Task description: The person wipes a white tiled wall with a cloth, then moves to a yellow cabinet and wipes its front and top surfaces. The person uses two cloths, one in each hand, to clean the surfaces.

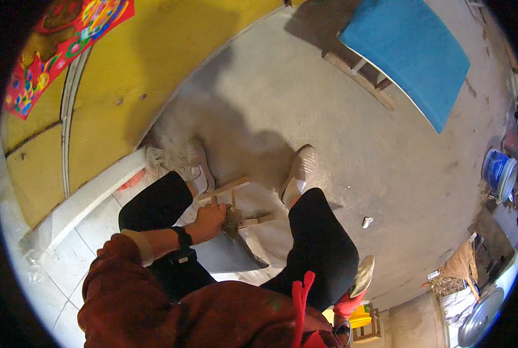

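Observation:
My left hand (209, 222), a black watch on its wrist, is low between my knees. Its fingers are curled around a dusty brown piece (232, 219), partly hidden by the hand. Right there stands a small wooden frame (225, 189) made of short bars. Below the hand lies a dark grey flat panel (226, 256) with a pointed corner; whether it joins the frame I cannot tell. Past my right thigh, at the lower edge, a bit of wrist shows beside a red piece (348, 306) and a curved beige piece (363, 276). My right hand is not clearly visible there.
Yellow panels (106, 108) and a white ledge (93, 187) run along the left. A blue-topped low table (411, 52) stands ahead right. Farther right are a blue bucket (496, 174), a straw broom (457, 263) and a metal lid (481, 317). A small white scrap (367, 222) lies on the floor.

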Demonstrator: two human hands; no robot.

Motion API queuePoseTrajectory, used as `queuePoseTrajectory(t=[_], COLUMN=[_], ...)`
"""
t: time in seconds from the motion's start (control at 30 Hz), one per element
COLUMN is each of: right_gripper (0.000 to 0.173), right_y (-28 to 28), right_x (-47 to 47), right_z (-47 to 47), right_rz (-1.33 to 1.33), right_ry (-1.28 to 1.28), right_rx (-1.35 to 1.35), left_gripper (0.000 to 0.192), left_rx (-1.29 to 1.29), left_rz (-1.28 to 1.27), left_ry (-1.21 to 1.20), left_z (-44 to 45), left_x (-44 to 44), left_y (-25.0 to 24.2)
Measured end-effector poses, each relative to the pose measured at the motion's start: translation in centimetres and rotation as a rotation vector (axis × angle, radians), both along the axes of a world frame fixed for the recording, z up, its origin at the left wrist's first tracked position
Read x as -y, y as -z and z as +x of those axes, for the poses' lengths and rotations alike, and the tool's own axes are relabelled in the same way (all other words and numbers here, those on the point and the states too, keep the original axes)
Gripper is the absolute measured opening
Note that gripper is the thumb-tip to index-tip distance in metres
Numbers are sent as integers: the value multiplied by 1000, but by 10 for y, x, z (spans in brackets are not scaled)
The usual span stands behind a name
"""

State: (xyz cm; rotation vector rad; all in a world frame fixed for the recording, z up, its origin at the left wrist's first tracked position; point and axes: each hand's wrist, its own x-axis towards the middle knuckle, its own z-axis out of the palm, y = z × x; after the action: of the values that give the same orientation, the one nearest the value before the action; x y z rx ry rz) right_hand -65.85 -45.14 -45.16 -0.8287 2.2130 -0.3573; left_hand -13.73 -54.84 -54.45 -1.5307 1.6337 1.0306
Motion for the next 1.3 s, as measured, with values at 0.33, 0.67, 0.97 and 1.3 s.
queuePoseTrajectory(t=[0.33,0.67,0.97,1.3], right_gripper=[53,38,37,31], right_y=[9,-7,11,5], right_x=[-16,2,-18,35], right_z=[-14,6,-15,2], right_rz=[-61,-121,-217,-18], right_ry=[10,-223,-296,-562], right_rx=[-85,-421,-384,-525], left_gripper=[35,36,54,114], left_rx=[4,-297,-675,-644], left_rz=[5,-84,-63,-418], left_ry=[-3,-70,-160,-660], left_z=[2,11,28,137], left_x=[-4,-3,17,85], left_y=[4,3,-17,-106])
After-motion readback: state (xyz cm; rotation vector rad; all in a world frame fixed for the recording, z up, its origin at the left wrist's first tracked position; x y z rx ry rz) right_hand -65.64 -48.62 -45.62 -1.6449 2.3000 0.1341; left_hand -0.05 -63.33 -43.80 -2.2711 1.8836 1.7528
